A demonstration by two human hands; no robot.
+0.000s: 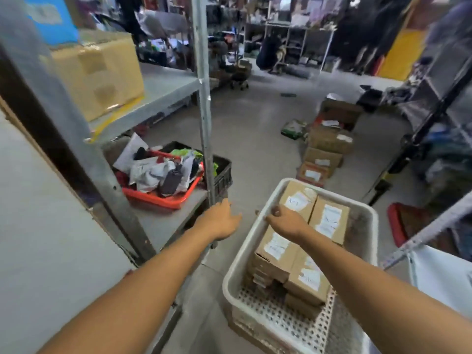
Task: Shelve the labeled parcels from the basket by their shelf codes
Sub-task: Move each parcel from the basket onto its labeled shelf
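Observation:
A white perforated basket (362,241) stands on the floor at lower right. It holds several brown cardboard parcels with white handwritten labels, such as the far left parcel (298,199) and its neighbour (329,221). My right hand (286,221) is inside the basket at its left rim, fingers curled on the edge of the far left parcel. My left hand (221,219) hovers open over the floor between the basket and the grey metal shelf unit (204,98), holding nothing.
The lower shelf carries a red tray (158,198) of soft bags beside a black crate (224,172). A large carton (99,72) sits on the upper shelf. More labeled boxes (324,154) line the floor ahead. A dark rack (434,111) stands at right.

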